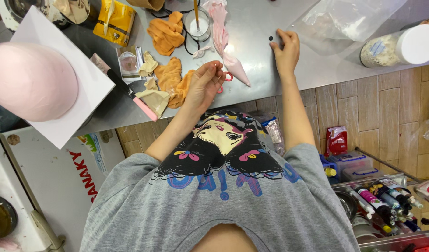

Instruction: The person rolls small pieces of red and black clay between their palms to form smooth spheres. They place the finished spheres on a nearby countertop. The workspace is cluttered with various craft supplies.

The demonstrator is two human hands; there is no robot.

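My left hand (204, 86) hovers at the near edge of the steel table (256, 70), fingers curled and pinched around small pink-handled scissors (227, 77), whose rings stick out beside the fingers. A pink piping bag (224, 44) lies just beyond it. My right hand (285, 50) rests further back on the bare metal with fingers spread, its fingertips beside a tiny black dot (271, 38) and the edge of a clear plastic bag (345, 18). It holds nothing.
Orange fondant lumps (167, 33) and a glass with a brush (197, 25) lie left of the hands. A pink dome cake (30, 79) sits on a white board (91, 88) at far left. A white-lidded jar (401, 46) stands right. A bin of colour bottles (387, 196) is on the floor.
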